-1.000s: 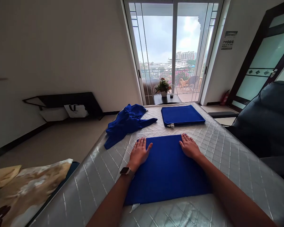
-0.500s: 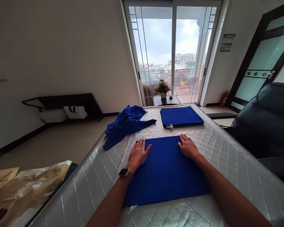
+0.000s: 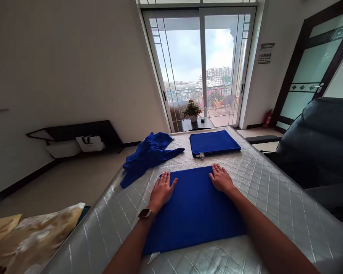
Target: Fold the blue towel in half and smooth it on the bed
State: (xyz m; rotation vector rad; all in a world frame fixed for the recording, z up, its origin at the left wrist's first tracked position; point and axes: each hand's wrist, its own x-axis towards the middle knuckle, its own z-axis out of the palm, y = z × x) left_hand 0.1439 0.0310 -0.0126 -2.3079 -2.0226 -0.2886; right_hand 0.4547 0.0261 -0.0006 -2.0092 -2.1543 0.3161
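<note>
A blue folded cloth (image 3: 197, 213) lies flat in front of me on the silver quilted mattress (image 3: 263, 198), with a white tag at its near left corner. My left hand (image 3: 161, 191), a watch on its wrist, rests flat on the cloth's far left corner, fingers stretched out. On the far right corner my right hand (image 3: 221, 179) also lies flat and open. Beyond it sits a neatly folded blue stack of cloth (image 3: 215, 142) with a white tag on its near edge. A crumpled blue cloth (image 3: 150, 154) is heaped at the far left.
A black leather chair (image 3: 326, 140) stands along the mattress's right side. At lower left is a patterned brown-and-cream fabric (image 3: 42, 232). Past the far edge, a small dark table (image 3: 200, 125) bears a flower pot (image 3: 193, 117). A white bag (image 3: 90, 143) stands by the left wall.
The whole view has shifted slightly, so everything appears a little further left and lower. Both hands stay flat on the same corners of the folded cloth.
</note>
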